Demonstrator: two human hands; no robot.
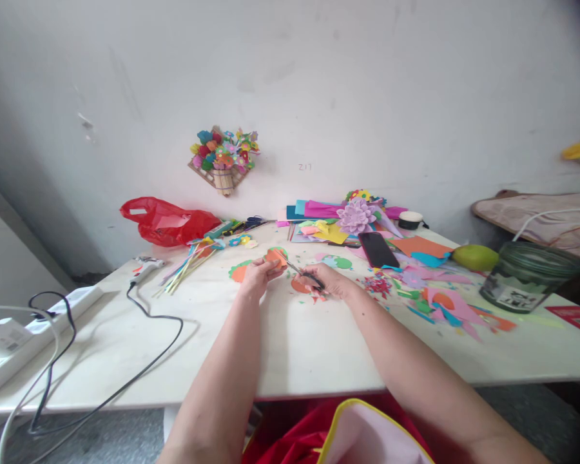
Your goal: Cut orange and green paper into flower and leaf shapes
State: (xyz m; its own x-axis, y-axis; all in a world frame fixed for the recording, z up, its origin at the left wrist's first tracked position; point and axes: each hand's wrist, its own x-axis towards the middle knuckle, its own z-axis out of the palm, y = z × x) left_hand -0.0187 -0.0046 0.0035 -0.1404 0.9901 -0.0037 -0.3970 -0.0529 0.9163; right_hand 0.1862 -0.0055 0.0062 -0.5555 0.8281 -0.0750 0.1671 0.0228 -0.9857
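Observation:
My left hand (pixel 258 275) pinches a small orange piece of paper (pixel 275 258) above the white table (pixel 294 348). My right hand (pixel 331 281) is closed around the handles of a pair of scissors (pixel 299 270), whose blades point up and left into the orange piece. More orange and green cut shapes (pixel 239 270) lie on the table just beyond my hands. Small red and orange scraps (pixel 314 298) lie under my right hand.
A glue gun (pixel 145 265) with a black cord (pixel 159 319) lies left, near a power strip (pixel 38 328). A red plastic bag (pixel 167 221), coloured sticks (pixel 188 264), a black phone (pixel 377 250), paper scraps (pixel 444 303), a green fruit (pixel 474 257) and a jar (pixel 526 276) surround the work spot.

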